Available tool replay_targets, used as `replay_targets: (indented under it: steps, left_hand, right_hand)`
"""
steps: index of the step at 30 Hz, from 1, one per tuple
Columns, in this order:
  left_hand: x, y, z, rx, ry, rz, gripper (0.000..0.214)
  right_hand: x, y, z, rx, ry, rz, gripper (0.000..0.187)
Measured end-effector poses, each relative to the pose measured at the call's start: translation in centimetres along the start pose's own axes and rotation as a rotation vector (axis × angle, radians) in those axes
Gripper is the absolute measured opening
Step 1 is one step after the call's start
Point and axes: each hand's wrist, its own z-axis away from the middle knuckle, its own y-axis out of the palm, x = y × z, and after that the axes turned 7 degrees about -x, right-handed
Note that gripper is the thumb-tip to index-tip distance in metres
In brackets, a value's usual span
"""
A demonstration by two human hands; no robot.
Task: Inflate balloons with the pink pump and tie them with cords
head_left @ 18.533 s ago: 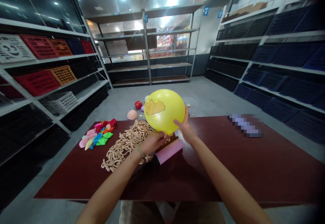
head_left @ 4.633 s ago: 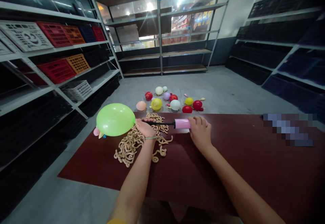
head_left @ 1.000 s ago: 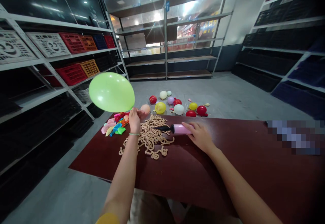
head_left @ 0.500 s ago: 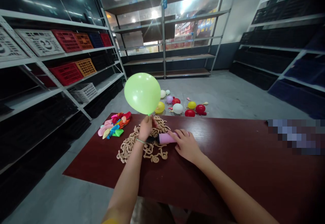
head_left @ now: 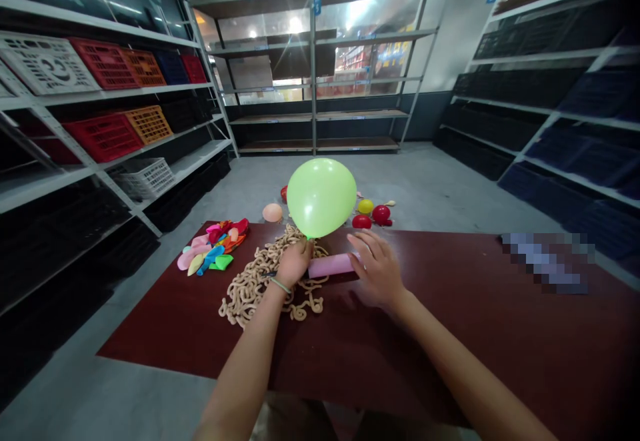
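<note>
Head view: the neck of a big green balloon (head_left: 323, 196) is pinched between the fingers of the left hand (head_left: 295, 262), and its round part stands up just above those fingers. The balloon is full of air, so the step in hand looks to be keeping that air in and getting the neck closed. For that, the right hand (head_left: 379, 268) seems to be needed up at the neck, while the pinch is kept tight so no air is lost. The right fingers are spread and a bit bent, at the back end of a pink pump (head_left: 330, 266); it cannot be told if the pump is touched by them. The pump's front end is hidden behind the left hand. Under and beside the left fingers, a heap of tan curly balloons (head_left: 250, 291) is seen, and farther to their left, a bright pile of flat balloons (head_left: 213, 248) is laid out.
</note>
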Motion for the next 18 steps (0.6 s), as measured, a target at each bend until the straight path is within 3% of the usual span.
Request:
replay_targets:
  steps: [2,7,11,14,18]
  left_hand:
    - [-0.2,0.1,0.2,0.043,0.032,-0.061,0.032]
    - [-1.2,0.1,0.6,0.130,0.117,-0.259,0.031]
    - [-1.9,-0.1,0.8,0.174,0.136,-0.326,0.029]
    - [-2.0,-0.3,0.8,0.180,0.122,-0.342,0.030]
    - [-2.1,-0.4,0.9,0.144,0.097,-0.285,0.034]
  right_hand:
    - [0.1,-0.7,-1.9,0.030,-0.137,0.056,0.055]
    - [1.3,-1.5,-7.8,0.255,-0.499,0.103,0.070]
    - [2.6,-0.3,-11.1,0.321,-0.686,0.178,0.059]
    - [2.8,0.9,-12.0,0.391,-0.708,0.211,0.052]
    - [2.2,1.9,-11.5,0.418,-0.615,0.192,0.052]
